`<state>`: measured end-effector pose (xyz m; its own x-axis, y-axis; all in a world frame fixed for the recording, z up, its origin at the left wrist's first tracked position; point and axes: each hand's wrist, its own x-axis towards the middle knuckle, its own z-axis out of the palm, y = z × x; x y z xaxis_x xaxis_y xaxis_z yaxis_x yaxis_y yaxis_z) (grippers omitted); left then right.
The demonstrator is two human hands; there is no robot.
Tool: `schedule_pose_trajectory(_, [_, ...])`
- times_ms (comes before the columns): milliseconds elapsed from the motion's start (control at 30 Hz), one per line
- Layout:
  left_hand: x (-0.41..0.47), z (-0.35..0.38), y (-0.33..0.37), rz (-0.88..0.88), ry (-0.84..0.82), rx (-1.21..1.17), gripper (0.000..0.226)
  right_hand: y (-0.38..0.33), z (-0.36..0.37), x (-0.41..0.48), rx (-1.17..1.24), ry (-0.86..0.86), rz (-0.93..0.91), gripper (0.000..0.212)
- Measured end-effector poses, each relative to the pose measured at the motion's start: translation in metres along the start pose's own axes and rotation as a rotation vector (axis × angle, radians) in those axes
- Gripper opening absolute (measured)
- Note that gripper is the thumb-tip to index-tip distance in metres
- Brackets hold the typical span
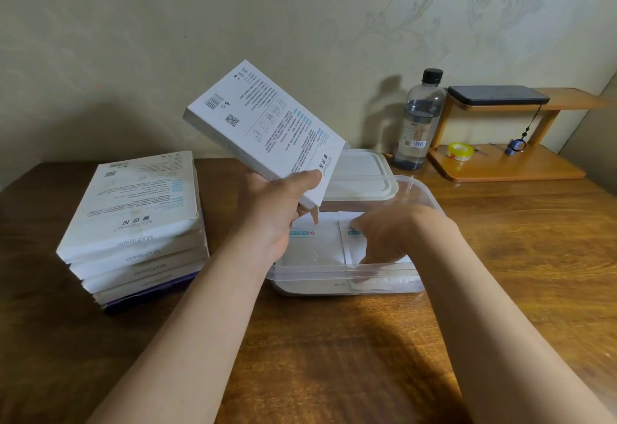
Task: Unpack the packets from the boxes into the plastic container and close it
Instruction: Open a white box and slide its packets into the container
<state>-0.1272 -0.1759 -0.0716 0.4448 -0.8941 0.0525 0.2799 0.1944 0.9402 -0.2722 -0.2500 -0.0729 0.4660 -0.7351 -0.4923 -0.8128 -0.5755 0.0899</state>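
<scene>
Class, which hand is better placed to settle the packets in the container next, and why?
Probably right. The right hand touches the packets inside the container; the left hand grips a box above it.

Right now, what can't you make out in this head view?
- Head view: motion blur hides whether the right hand pinches the packets in the plastic container.
- Head view: the inside of the held box is hidden by its walls and the left hand.
- Head view: the stack of boxes covers most of the purple bottom box; print too small.
</scene>
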Motion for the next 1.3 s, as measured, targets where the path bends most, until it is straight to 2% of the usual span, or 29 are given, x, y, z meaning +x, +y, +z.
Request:
schedule_pose_trajectory(267, [0.000,0.001,0.000,-0.003,0.011,0.007,0.042,-0.008,0.003,0.000,0.013,-0.029,0.002,0.078])
schedule_pose_trajectory(500, [-0.002,0.001,0.004,-0.036,-0.015,-0.046,0.040,-0.002,-0.003,-0.009,0.083,0.014,0.006,0.075])
schedule_pose_trajectory(633, [-0.004,0.004,0.011,-0.061,-0.059,-0.135,0.039,0.015,-0.021,-0.028,0.322,0.189,0.003,0.071])
schedule_pose_trajectory(700, [-0.007,0.009,0.017,-0.086,-0.109,-0.203,0.037,0.029,-0.031,-0.038,0.499,0.363,-0.013,0.054])
schedule_pose_trajectory(767, [-0.011,0.014,0.023,-0.116,-0.174,-0.269,0.036,0.043,-0.037,-0.050,0.756,0.616,-0.022,0.029])
schedule_pose_trajectory(833, [-0.017,0.020,0.029,-0.143,-0.250,-0.327,0.039,0.052,-0.042,-0.065,1.084,0.755,-0.051,0.024])
schedule_pose_trajectory(900, [-0.026,0.028,0.033,-0.169,-0.310,-0.359,0.036,0.060,-0.044,-0.078,1.363,0.772,-0.102,0.029])
schedule_pose_trajectory(1000, [-0.042,0.043,0.035,-0.224,-0.380,-0.338,0.033,0.075,-0.043,-0.101,1.676,0.701,-0.199,0.037])
schedule_pose_trajectory(1167, [-0.062,0.084,0.026,-0.293,-0.416,-0.278,0.027,0.103,-0.021,-0.136,1.708,0.673,-0.181,0.016])
schedule_pose_trajectory(1300, [-0.075,0.127,0.013,-0.347,-0.402,-0.252,0.028,0.140,0.004,-0.151,1.765,0.753,-0.047,0.018])
